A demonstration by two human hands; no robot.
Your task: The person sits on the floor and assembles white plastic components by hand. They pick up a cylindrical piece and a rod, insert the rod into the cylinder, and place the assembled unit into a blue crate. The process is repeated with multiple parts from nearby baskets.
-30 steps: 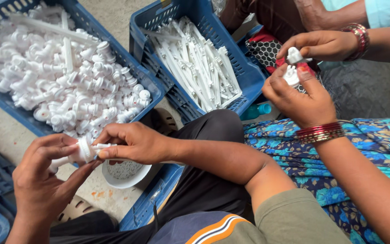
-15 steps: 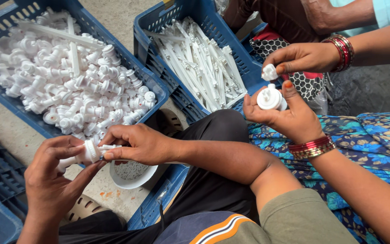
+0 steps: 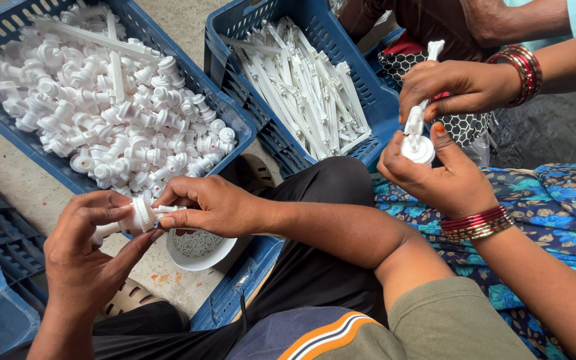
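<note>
- White plastic is what both of the person's hands are closed on: a small pump head is held between the left hand and the right hand.
- The round collar of the pump head is pinched by the left hand's thumb and fingers, apparently so that it is kept steady.
- The thin end is gripped by the right hand's fingertips, seemingly to press or fit it into the collar.
- Just under the right hand a white bowl is set, close enough to be reached without stretching.
- Beyond both hands a blue crate heaped with like pump heads is placed; further right a second crate of white tubes is kept.
- To the right of the right hand, a co-worker's hands with red bangles are closed on another pump part.
</note>
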